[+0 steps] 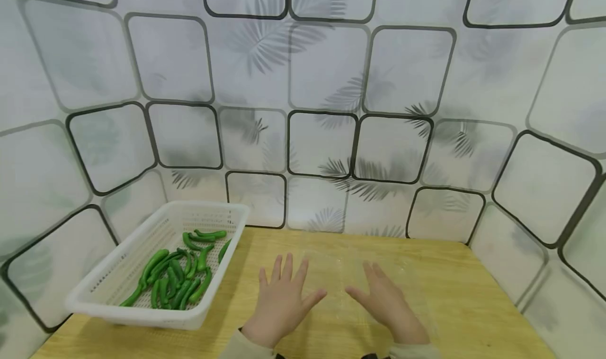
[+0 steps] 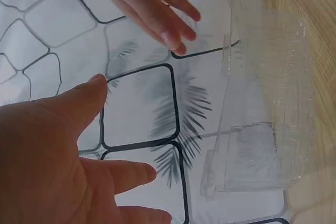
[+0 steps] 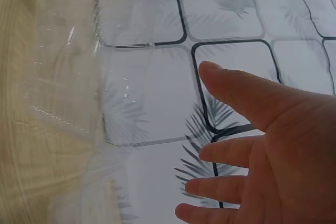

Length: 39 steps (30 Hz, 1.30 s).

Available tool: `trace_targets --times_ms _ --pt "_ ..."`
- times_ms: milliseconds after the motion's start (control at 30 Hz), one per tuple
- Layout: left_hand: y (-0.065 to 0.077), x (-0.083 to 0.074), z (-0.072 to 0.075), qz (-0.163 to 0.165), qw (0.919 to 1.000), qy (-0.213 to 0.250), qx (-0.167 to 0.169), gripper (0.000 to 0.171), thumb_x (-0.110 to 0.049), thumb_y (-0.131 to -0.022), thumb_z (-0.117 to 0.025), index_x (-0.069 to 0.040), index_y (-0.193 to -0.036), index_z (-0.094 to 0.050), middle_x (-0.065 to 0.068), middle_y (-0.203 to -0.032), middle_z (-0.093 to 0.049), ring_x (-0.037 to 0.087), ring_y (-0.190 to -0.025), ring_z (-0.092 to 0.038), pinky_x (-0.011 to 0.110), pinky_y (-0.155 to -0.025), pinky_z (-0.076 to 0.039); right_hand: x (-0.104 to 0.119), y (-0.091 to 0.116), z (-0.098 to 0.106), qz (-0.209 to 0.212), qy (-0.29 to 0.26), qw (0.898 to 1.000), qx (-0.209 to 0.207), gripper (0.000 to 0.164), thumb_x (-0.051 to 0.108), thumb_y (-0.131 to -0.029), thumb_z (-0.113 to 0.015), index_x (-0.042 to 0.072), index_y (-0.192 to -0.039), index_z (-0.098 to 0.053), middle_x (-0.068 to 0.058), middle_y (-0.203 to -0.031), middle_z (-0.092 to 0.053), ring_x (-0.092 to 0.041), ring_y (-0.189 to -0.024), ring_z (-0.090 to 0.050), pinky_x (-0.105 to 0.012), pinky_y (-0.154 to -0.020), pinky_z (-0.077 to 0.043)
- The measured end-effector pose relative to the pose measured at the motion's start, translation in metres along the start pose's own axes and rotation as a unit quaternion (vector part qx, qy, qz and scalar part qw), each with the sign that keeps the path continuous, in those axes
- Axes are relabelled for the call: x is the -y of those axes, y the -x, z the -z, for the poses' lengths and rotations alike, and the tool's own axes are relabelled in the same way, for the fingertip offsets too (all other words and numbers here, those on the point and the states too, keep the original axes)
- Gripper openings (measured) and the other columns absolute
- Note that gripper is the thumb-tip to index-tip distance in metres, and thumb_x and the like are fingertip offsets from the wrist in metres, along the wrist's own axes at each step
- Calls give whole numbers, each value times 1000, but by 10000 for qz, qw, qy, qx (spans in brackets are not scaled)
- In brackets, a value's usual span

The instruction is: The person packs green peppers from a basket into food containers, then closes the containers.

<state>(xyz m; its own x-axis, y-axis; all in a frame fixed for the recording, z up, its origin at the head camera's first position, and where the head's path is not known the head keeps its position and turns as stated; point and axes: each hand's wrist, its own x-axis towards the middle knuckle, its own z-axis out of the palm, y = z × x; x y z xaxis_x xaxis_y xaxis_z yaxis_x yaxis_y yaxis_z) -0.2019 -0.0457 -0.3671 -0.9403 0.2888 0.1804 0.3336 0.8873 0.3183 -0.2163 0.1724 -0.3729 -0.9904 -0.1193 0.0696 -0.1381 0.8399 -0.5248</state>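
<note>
My left hand [image 1: 282, 301] is held out over the table with its fingers spread, holding nothing. To its right, my right hand [image 1: 385, 302] is also stretched out and bare, its thumb pointing toward the left one. Between and beyond them stands a clear plastic box [image 1: 337, 277], so see-through that its outline is faint in the head view. Both wrist views show its ribbed, shiny walls [image 2: 283, 98] past the fingertips, apart from either hand. A white plastic basket [image 1: 120, 312] to the left of my left hand holds several green chili peppers [image 1: 174, 280].
The wooden table [image 1: 478, 301] ends at a patterned wall covering [image 1: 326, 143] behind, which also closes in both sides. The basket stands at the table's left, near the back corner, with raised walls all around.
</note>
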Motion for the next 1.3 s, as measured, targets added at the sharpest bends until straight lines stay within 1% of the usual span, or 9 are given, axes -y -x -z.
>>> trace_targets --times_ms 200,333,433,533,700,833,1000,1167,1300 --pt "7 4 9 -217 9997 -123 60 86 -75 -84 -21 -15 -143 -38 22 -147 -26 42 -136 -18 70 -98 -14 -4 -6 -19 661 -355 9966 330 77 46 -84 -64 -7 -135 -41 -35 -139 -31 -52 -125 -31 -71 -92 -25" --pt "12 9 19 -329 9994 -132 -56 83 -73 -85 -24 -15 -142 -41 21 -147 -28 41 -135 -20 71 -97 -17 1 -9 -30 1493 -573 9839 798 64 35 -85 -66 -1 -134 -47 -30 -139 -36 -49 -125 -35 -70 -91 -27" --pt "16 14 29 -358 9992 -152 -102 78 -70 -87 -31 -15 -142 -41 20 -147 -27 41 -136 -19 70 -96 -17 8 -12 -38 1950 -593 9728 1103 55 26 -85 -67 3 -133 -50 -22 -137 -43 -42 -123 -41 -61 -94 -35" --pt "19 19 37 -310 9994 -118 -100 74 -66 -88 -37 -14 -142 -41 19 -148 -26 40 -136 -19 70 -97 -17 11 -14 -43 1995 -660 9704 1188 51 32 -88 -63 6 -131 -53 -13 -134 -50 -35 -121 -46 -53 -94 -39" --pt "24 29 49 -270 9994 -163 -124 74 -65 -88 -40 -12 -140 -43 19 -148 -26 40 -136 -19 70 -97 -16 2 -17 -39 1618 -1093 9769 868 58 48 -90 -55 5 -129 -55 -13 -130 -53 -36 -120 -47 -56 -94 -38" --pt "26 41 57 -213 9991 -352 -23 77 -68 -87 -36 -15 -142 -42 16 -150 -25 38 -136 -20 69 -98 -16 -6 -21 -37 1653 -1189 9728 1103 41 33 -90 -61 4 -120 -62 -12 -123 -58 -35 -115 -51 -53 -92 -41" --pt "30 59 70 -29 9988 -486 -40 82 -73 -85 -30 -14 -141 -43 18 -148 -28 39 -136 -21 70 -98 -15 -1 -24 -50 1924 -1156 9621 1546 24 19 -90 -62 5 -109 -69 -4 -104 -68 -20 -96 -62 -37 -79 -51" --pt "35 70 79 12 9980 -590 -227 83 -73 -86 -27 -12 -138 -46 18 -147 -30 40 -135 -22 69 -97 -19 5 -23 -63 2238 -675 9649 1195 19 15 -89 -63 5 -103 -71 -1 -92 -70 -7 -81 -62 -25 -68 -51" --pt "37 77 85 28 9978 -635 -182 80 -70 -88 -28 -11 -138 -45 21 -146 -31 41 -134 -24 70 -95 -21 8 -21 -69 2799 116 9592 391 13 12 -87 -65 7 -95 -73 2 -86 -70 -6 -77 -63 -27 -71 -50"
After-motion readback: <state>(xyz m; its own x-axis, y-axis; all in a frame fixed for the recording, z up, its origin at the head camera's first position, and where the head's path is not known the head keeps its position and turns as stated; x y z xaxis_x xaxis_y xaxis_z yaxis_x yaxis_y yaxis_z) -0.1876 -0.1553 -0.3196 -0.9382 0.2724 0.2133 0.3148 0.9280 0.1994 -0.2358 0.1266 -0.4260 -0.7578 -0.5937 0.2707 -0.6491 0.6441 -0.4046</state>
